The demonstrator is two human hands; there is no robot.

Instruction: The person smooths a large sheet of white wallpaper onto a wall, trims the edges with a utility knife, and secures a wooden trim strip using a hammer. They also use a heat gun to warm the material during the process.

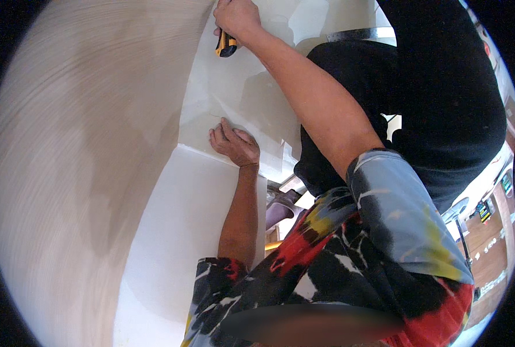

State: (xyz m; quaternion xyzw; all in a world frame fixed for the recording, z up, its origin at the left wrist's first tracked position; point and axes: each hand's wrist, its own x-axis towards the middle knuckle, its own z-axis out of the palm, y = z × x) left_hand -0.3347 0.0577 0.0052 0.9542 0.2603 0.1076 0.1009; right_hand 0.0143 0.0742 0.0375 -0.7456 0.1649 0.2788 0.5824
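My right hand (pixel 238 16) is closed around a yellow and black utility knife (pixel 226 45) near the top of the view. The knife's butt end sticks out below the fist; its blade is hidden. Beneath both hands lies a smooth white surface (pixel 263 95), running along a wood-grain panel (pixel 89 150) on the left. My left hand (pixel 235 143) rests on the white surface close to its lower edge, fingers apart and slightly bent, holding nothing. Right by that edge, a second white panel (pixel 170 225) meets it at a corner.
My legs in black trousers (pixel 442 104) fill the upper right. Beside them is a curved metallic-looking strip (pixel 364 34). A purple-brown object (pixel 279 213) sits in the gap by the panel edge. At far right are brown boards (pixel 491 257) and a small yellow-black item (pixel 485 211).
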